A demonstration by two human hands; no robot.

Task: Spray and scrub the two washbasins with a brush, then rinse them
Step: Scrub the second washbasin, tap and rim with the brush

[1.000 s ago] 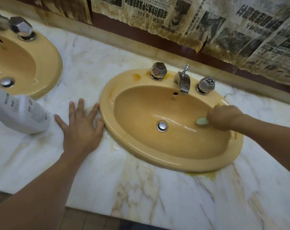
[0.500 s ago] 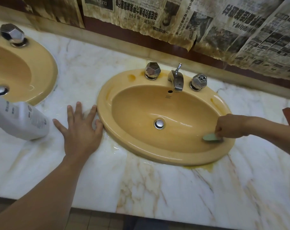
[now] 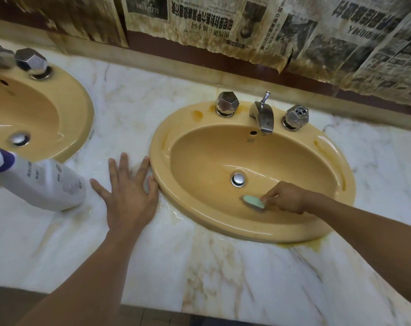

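The pale green brush (image 3: 253,202) sat on the near inner slope of the right washbasin (image 3: 293,165), in the lower middle of the frame, just below and to the right of the chrome drain (image 3: 238,179). Its long axis ran nearly left to right, a little lower on the right side. The rounded free end pointed toward the left of the frame, and the green back faced up (the bristles beneath were barely visible). The right hand (image 3: 285,196) reached in from the lower right, and its fingers (image 3: 268,197) pinched the brush's right end.

At the basin's far rim stood a spout (image 3: 263,116) between two faceted knobs (image 3: 226,103) (image 3: 296,117). The left hand (image 3: 129,194) lay palm down on the marble worktop (image 3: 152,267), its fingers (image 3: 123,165) straight and spread, with the ones nearest the basin touching its left rim. Left of that hand a white spray bottle (image 3: 47,184) was tilted, with its purple collar toward the left edge of the frame. Beyond it, at the upper left, was the second washbasin (image 3: 65,109). Stained newspapers (image 3: 246,27) hung along the wall at the top of the frame.
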